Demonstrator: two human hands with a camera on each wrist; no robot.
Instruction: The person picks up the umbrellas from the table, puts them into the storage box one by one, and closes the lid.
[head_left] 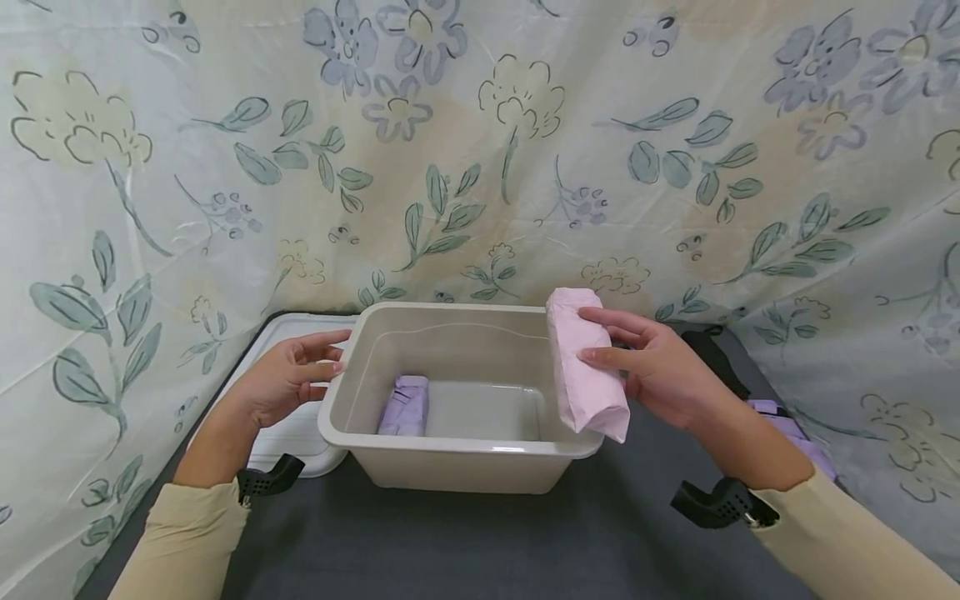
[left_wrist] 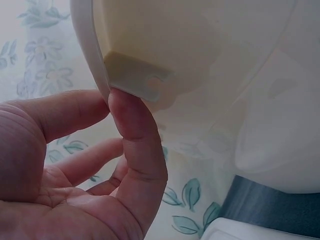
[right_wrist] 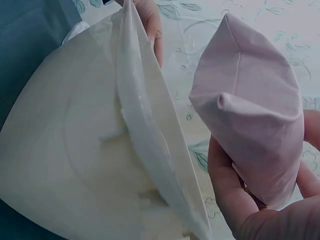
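Note:
A beige plastic bin (head_left: 461,462) stands upright on the dark table. My left hand (head_left: 292,377) pinches its left rim between thumb and fingertip, which the left wrist view shows close up below a small tab (left_wrist: 135,77) under the rim. My right hand (head_left: 656,362) holds a long, soft, pink fabric pouch (head_left: 585,362) over the bin's right rim, thumb on one side and fingers on the other. The right wrist view shows the pouch's pointed, seamed end (right_wrist: 250,100) beside the bin's outer wall (right_wrist: 75,125). Inside the bin at left lies a purple folded fabric bundle (head_left: 405,406).
A white lid (head_left: 296,454) lies flat behind and left of the bin, partly under my left arm. Beyond my right forearm are a black item (head_left: 716,362) and more purple fabric (head_left: 798,442). A floral curtain (head_left: 450,167) hangs close behind the table (head_left: 450,542).

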